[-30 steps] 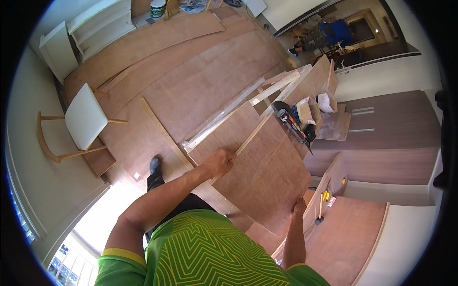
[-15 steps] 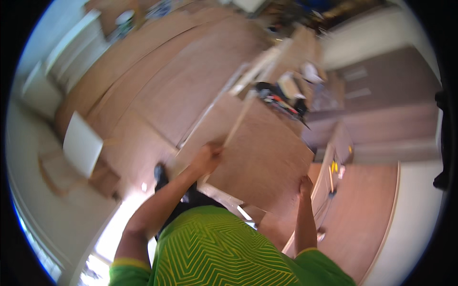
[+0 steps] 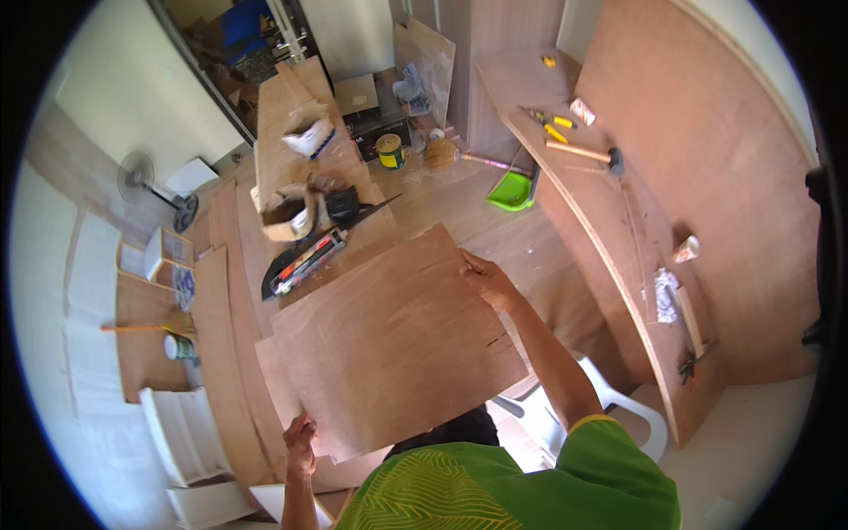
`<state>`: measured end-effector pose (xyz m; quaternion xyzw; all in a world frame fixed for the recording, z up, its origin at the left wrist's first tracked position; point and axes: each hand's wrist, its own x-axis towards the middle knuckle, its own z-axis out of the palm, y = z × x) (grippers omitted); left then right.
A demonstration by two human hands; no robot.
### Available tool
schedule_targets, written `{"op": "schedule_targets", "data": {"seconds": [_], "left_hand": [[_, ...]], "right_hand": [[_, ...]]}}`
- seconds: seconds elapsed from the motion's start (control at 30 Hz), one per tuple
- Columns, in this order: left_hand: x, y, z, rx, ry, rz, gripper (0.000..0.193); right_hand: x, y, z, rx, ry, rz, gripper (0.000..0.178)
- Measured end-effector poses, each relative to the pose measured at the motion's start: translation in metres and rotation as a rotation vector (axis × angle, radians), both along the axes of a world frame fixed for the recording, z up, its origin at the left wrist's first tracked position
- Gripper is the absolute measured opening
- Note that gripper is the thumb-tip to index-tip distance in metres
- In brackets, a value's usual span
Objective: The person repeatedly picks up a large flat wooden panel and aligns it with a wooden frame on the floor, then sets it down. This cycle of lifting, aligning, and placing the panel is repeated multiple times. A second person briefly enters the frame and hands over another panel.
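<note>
A thin brown plywood panel (image 3: 397,344) is held across my front, tilted in the view, with a few short dark marks near its right edge. My left hand (image 3: 301,442) grips its near left corner, fingers closed around the edge. At the far right edge my right hand (image 3: 486,278) pinches the board, thumb on top. The edge of another brown sheet (image 3: 272,375) shows just beyond the panel's left side. Past the far edge, a caulking gun (image 3: 309,262) and a dark handsaw (image 3: 375,208) lie on a work surface.
On the curved wooden ledge (image 3: 565,181) to the right lie a mallet (image 3: 616,161), yellow-handled pliers (image 3: 556,122) and paper cups. A green dustpan (image 3: 512,191), a broom (image 3: 442,155) and a yellow can (image 3: 389,152) stand ahead. A white plastic chair (image 3: 636,406) is close on my right.
My view has swung round to the right, bringing the ledge, dustpan and chair into clearer sight. The panel has turned with me, and my right hand is now farther out along its edge.
</note>
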<state>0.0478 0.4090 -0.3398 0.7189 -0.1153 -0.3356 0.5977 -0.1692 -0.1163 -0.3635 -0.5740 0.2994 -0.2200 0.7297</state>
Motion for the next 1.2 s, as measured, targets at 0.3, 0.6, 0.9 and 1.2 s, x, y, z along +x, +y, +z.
{"op": "schedule_targets", "data": {"seconds": [0.3,0.6,0.9,1.2], "left_hand": [[-0.003,-0.024,0.045,0.341,0.066,0.067,0.036],[-0.016,-0.039,0.051,0.435,0.059,0.157,0.034],[-0.021,-0.026,0.017,0.297,0.066,0.273,0.046],[-0.072,-0.014,0.017,0.383,-0.364,0.229,0.037]], "right_hand": [[-0.005,0.007,0.019,-0.153,-0.035,-0.085,0.057],[-0.006,0.007,0.024,-0.252,0.017,-0.092,0.054],[-0.002,0.009,0.009,-0.173,0.082,-0.092,0.052],[-0.002,0.0,0.016,-0.364,0.145,0.057,0.051]]}}
